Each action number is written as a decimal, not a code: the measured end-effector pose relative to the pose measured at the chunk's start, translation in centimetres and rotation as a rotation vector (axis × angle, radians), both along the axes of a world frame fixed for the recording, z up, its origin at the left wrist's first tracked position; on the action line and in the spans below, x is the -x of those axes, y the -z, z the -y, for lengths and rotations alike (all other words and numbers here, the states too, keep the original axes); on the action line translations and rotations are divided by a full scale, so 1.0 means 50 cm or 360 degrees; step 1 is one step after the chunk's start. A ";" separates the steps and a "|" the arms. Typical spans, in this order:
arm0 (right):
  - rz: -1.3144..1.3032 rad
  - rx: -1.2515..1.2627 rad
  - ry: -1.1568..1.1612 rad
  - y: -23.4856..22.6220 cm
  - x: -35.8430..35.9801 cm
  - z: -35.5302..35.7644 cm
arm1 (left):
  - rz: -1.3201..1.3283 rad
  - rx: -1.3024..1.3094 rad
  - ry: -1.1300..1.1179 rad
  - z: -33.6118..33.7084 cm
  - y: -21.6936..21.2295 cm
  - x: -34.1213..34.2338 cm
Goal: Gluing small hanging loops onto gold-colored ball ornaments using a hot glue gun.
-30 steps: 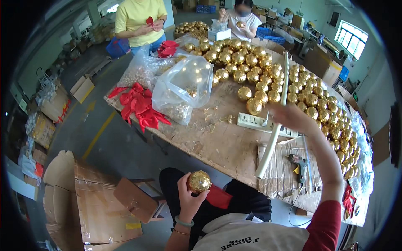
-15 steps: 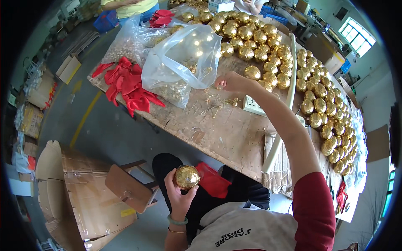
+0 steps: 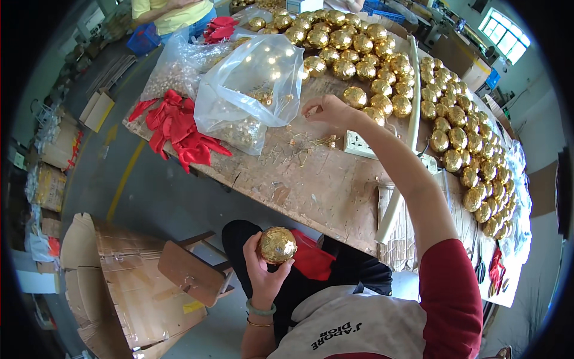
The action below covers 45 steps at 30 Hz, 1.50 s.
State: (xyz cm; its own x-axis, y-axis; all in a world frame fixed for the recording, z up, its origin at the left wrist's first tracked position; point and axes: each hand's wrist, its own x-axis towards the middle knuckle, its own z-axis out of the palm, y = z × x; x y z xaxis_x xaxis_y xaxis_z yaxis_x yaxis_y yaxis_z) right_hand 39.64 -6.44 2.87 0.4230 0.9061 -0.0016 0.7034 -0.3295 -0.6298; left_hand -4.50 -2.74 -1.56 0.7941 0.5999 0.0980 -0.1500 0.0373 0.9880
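Low over my lap, my left hand (image 3: 266,284) grips a shiny gold foil-covered ball (image 3: 277,245) between thumb and fingers. A red cloth piece (image 3: 314,261) lies on my lap beside it. Across the table my right hand (image 3: 332,112) reaches out, thumb and fingertips pinched together near the edge of a clear plastic bag (image 3: 218,96). Whatever is in that pinch is too small to make out. Small gold pieces and pale beads show through the bag. Loose gold wire-like bits (image 3: 326,141) lie on the tabletop below my right hand.
Many gold balls (image 3: 341,39) cover the table's far and right parts, divided by a pale tube (image 3: 413,102). A power strip (image 3: 359,144) sits under my right forearm. Red ribbons (image 3: 179,131) hang over the left edge. A stool (image 3: 194,272) and cardboard box (image 3: 143,287) stand below. Another person (image 3: 170,15) stands behind.
The view has shifted slightly. My right hand's fingers, curled by the bag's edge before, now show as a pinch. My left hand still holds the gold ball, a little higher in the picture.
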 end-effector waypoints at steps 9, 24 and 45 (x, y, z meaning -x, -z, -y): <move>-0.0788 -0.0050 0.0124 -0.217 0.278 0.215 | 0.0084 0.0253 0.0157 0.014 -0.082 0.014; -0.0341 -0.0198 -0.0209 -0.119 0.588 0.423 | 0.0003 0.0737 0.1177 0.153 -0.140 0.021; 0.0240 -0.0534 -0.0470 -0.144 0.582 0.407 | 0.0259 0.1276 0.1040 0.125 -0.083 0.038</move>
State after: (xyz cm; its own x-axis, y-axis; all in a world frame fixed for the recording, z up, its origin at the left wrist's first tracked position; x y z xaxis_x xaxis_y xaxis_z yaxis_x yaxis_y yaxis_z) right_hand 10.54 -26.78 10.06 0.1201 0.9276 0.3537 0.8283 0.1028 -0.5507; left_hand -6.39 -8.99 2.59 1.0000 -0.0048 -0.0043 0.0065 0.7943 0.6074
